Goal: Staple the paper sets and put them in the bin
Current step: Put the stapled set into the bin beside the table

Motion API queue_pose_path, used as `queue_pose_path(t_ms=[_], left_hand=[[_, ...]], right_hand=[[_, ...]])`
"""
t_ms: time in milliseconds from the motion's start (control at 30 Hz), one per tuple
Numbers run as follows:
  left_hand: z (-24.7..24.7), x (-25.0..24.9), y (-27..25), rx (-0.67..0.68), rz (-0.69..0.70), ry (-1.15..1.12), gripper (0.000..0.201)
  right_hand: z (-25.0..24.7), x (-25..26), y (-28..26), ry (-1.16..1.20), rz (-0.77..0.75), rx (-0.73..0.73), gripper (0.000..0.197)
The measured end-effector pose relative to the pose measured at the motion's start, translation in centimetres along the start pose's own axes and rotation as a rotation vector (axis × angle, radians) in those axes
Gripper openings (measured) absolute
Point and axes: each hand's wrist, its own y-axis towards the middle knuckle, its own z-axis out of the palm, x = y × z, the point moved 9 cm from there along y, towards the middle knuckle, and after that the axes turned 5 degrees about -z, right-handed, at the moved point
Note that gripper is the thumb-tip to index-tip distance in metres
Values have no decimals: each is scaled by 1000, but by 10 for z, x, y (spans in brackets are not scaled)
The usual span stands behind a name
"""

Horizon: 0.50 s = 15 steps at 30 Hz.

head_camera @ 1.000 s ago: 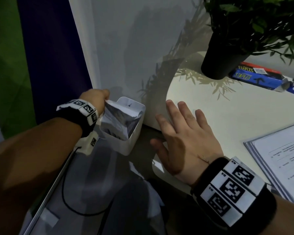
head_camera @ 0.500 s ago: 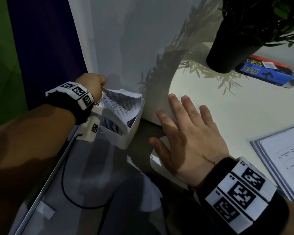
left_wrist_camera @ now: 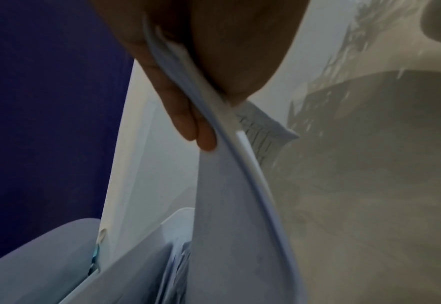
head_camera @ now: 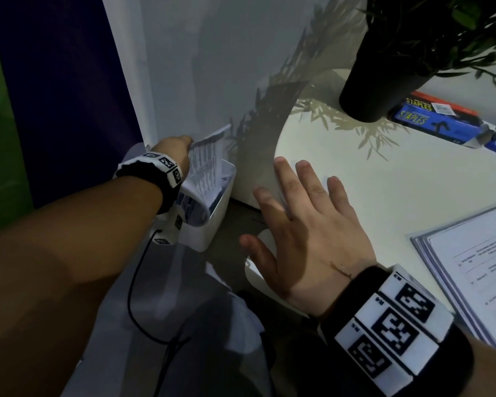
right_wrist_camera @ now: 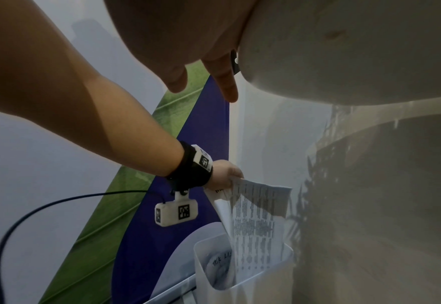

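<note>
- Head view: looking down and forward from above, taking in both forearms, the white counter (head_camera: 413, 179) edge on the right and the bin (head_camera: 212, 227) low on the left.
- Left wrist view: sitting very close under the left hand (left_wrist_camera: 188, 67), facing along the fingers (left_wrist_camera: 185, 123) at the paper set (left_wrist_camera: 240, 205); the bin rim is showing at the bottom.
- Right wrist view: looking out from under the right hand (right_wrist_camera: 188, 41), below the counter edge, facing leftward across to the left hand, paper set and bin, from farther off.
- All three views are sharing the paper set and the bin.
</note>
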Motion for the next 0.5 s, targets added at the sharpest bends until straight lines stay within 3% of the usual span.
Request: queue_pose_path(t_ms=[100,167,333,500], left_hand=[[0,-10,4,-77,121,-34,27],[10,-15,3,-58,175,-56,32],[77,-3,-7,316,77,220,44],[96,10,-12,289,12,228,63]], right_hand=[[1,0,1,-9,-6,-1,63],[0,0,1,-2,-13,-10,64],[-1,1,1,9,-27,-34,63],[-2,0,1,14,-34,-48,65]])
